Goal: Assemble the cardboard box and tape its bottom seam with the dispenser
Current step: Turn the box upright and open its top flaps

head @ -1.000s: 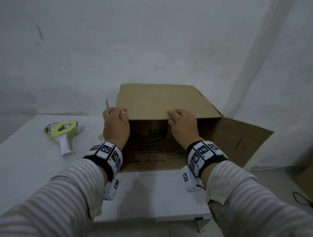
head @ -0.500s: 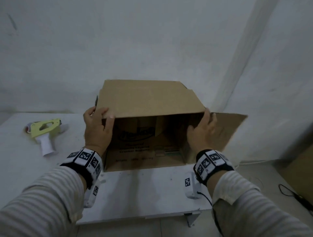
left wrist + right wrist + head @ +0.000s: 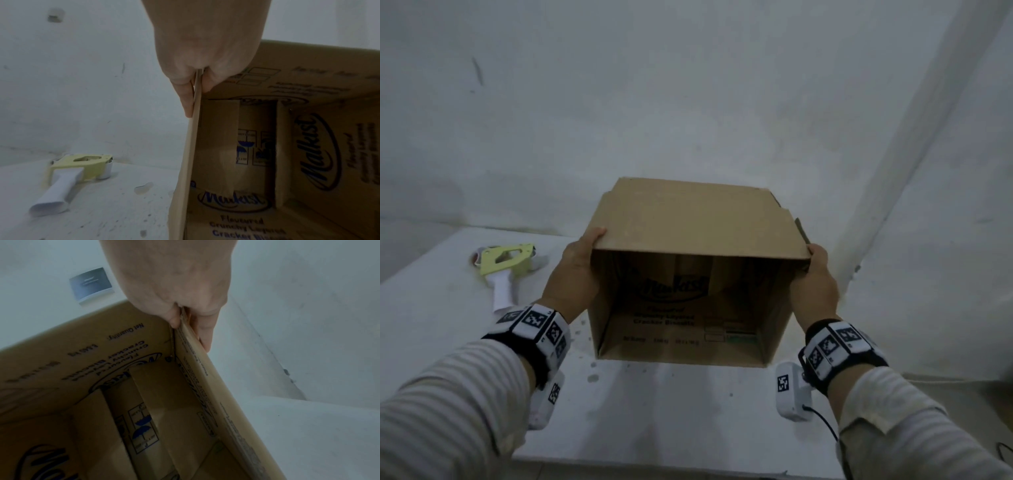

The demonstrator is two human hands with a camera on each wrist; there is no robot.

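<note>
A brown cardboard box [image 3: 698, 219] lies on its side on the white table [image 3: 661, 411], its open mouth facing me and blue print showing inside. My left hand [image 3: 577, 270] grips the box's left wall near the top corner, thumb inside and fingers outside [image 3: 188, 100]. My right hand [image 3: 816, 284] grips the right wall the same way [image 3: 203, 337]. Folded flaps [image 3: 164, 402] close the far end of the box. The yellow tape dispenser [image 3: 505, 265] with a white handle lies on the table to the left, also seen in the left wrist view [image 3: 78, 168].
A white wall [image 3: 688, 102] stands right behind the table. A corner column [image 3: 914, 171] rises at the right. The table's front edge [image 3: 654, 471] is near me. A cable [image 3: 1003, 448] lies on the floor at the lower right.
Both hands moved from the top flap's front edge to the box's side walls. The right side flap that stuck out has been folded in. The box now looks squared.
</note>
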